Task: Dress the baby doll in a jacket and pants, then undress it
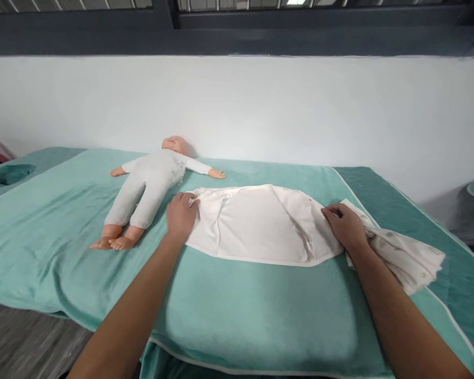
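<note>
A white baby garment (260,223) lies spread flat on a teal towel-covered table (237,310). My left hand (180,215) rests on the garment's left end, fingers curled down onto the cloth. My right hand (345,225) presses on its right end, fingers bent over the fabric. A second, patterned cloth (406,255) lies bunched under and beyond my right wrist. A baby doll (150,184) in a pale grey suit lies on its back to the left of the garment, arms spread, head toward the wall.
A white wall (260,110) runs close behind the table. Darker teal cloth (450,263) covers the table's right side. A dark teal cushion (8,172) sits at the far left. Grey floor (19,342) shows at lower left.
</note>
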`<act>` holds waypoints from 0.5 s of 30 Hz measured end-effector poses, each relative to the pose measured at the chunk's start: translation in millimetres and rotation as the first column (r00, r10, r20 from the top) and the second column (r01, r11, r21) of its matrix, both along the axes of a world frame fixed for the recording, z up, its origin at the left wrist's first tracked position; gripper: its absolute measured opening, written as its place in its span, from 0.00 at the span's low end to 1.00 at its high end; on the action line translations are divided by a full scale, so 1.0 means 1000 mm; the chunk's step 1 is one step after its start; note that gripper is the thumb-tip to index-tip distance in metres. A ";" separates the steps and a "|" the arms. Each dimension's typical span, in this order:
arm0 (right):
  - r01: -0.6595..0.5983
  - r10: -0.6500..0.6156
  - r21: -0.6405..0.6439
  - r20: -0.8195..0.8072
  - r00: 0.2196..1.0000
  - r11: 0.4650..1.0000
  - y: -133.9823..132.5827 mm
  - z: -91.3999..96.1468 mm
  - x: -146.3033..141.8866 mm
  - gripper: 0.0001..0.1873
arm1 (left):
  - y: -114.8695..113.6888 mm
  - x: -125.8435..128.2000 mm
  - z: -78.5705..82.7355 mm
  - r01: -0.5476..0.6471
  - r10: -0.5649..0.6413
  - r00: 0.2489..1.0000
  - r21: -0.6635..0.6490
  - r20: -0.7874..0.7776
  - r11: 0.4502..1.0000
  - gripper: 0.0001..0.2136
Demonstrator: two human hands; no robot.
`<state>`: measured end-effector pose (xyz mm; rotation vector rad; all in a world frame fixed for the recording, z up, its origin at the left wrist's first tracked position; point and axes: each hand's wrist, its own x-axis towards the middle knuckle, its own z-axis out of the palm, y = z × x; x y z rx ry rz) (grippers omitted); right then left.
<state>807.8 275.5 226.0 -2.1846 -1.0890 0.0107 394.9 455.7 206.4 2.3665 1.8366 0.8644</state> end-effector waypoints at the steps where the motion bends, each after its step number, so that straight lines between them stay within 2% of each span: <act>1: 0.005 -0.005 0.009 0.000 1.000 1.000 0.000 0.000 0.000 0.13 | 0.004 0.001 0.000 -0.009 0.009 1.000 0.000 0.010 1.000 0.12; 6: 0.034 -0.034 0.013 -0.022 0.999 0.999 -0.003 0.000 -0.005 0.15 | 0.023 0.005 0.001 -0.020 0.021 0.997 -0.005 0.078 1.000 0.11; 9: 0.057 -0.058 0.058 0.013 0.998 0.997 -0.006 0.000 -0.009 0.15 | 0.027 0.005 0.000 -0.032 0.032 0.993 -0.003 0.115 0.999 0.11; 12: 0.034 -0.053 0.132 0.144 0.988 0.991 -0.001 0.004 -0.014 0.15 | 0.026 0.005 -0.001 -0.032 0.026 0.993 0.053 0.114 0.998 0.13; 14: -0.040 0.013 0.088 0.286 0.958 0.995 0.012 0.010 -0.017 0.17 | 0.026 0.008 0.001 -0.008 -0.005 0.995 0.131 0.098 0.991 0.14; 15: -0.075 0.063 0.022 0.340 0.938 0.997 0.023 0.013 -0.019 0.18 | 0.027 0.010 0.003 0.029 -0.041 0.996 0.160 0.077 0.987 0.14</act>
